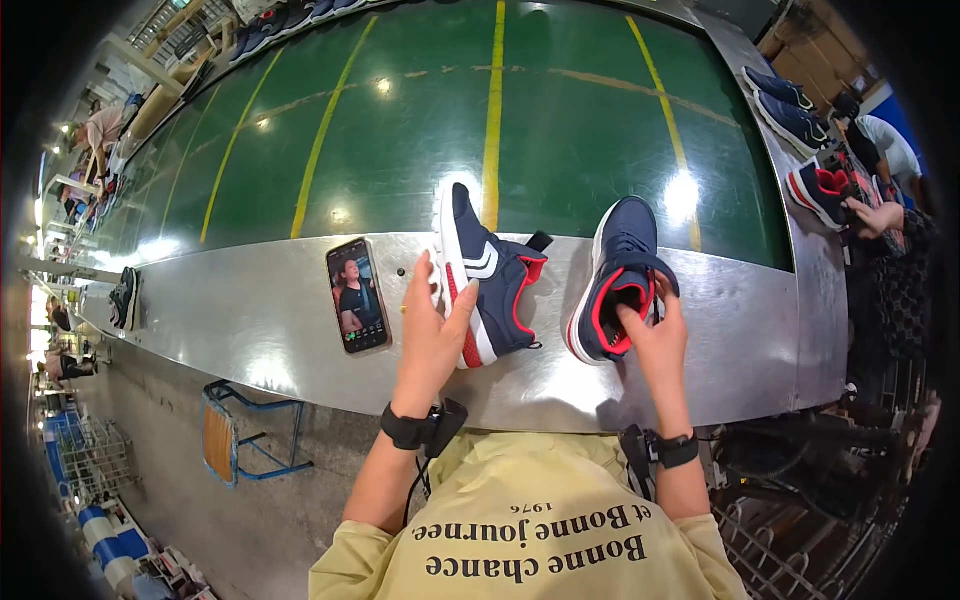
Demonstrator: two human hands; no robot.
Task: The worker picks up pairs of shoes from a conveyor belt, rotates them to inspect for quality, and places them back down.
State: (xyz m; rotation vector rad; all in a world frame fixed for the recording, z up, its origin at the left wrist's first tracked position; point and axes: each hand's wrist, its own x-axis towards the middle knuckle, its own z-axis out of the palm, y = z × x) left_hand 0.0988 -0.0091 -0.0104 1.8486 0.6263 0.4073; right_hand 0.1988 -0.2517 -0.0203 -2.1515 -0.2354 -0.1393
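Left hand [432, 338] holds left shoe [495, 280] by sole [446, 238]; right hand [660, 345] pinches right shoe [626, 238] at collar [600, 310], thumb inside: press lightly, avoid creasing.

A tight lane here, between the tipped navy sneaker [492, 285] and the upright navy sneaker [625, 232], a black strap [540, 242] poking into it! Beyond, the green conveyor belt [570, 140] lies wide open. Left, the smartphone [358, 295] blocks the steel ledge [230, 310] beside the left hand [435, 325]; past the right hand [657, 335], bare steel all along.
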